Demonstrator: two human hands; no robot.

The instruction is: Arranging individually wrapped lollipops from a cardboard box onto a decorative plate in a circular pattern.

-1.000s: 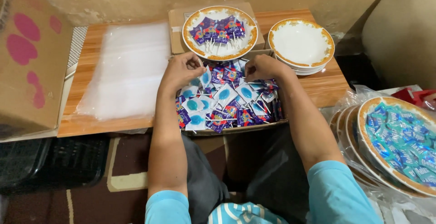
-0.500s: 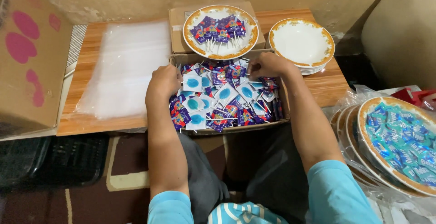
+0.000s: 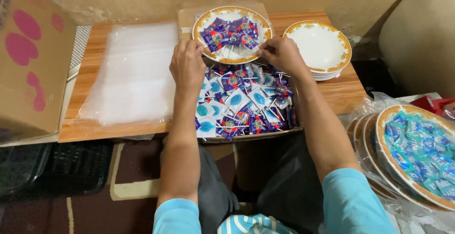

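From where I watch, my left hand (image 3: 188, 65) is curled with its fingers bent onto the near-left rim of the gold-rimmed plate of lollipops (image 3: 231, 34), and my right hand (image 3: 283, 55) pinches the same plate at its near-right rim, so both hands grip it and neither is spread; the plate sits at the far edge of the wooden table (image 3: 341, 94), partly over the box. I judge this plate only partly loaded: about ten purple-wrapped lollipops lie in its upper half, with white showing below them. Just under my wrists is the open cardboard tray of lollipops (image 3: 246, 106), still heaped with several dozen blue, white and purple wrappers, too many for me to count, so most of the stock looks unsorted. To the right stands a stack of empty plates (image 3: 321, 49), several deep, though I cannot tell the exact number. To the left lies one pile of clear plastic bags (image 3: 135, 75), and beyond it one cardboard box with pink hearts (image 3: 28, 58). At far right I count at least three plates of blue sweets (image 3: 417, 151) nested in plastic, which look finished.
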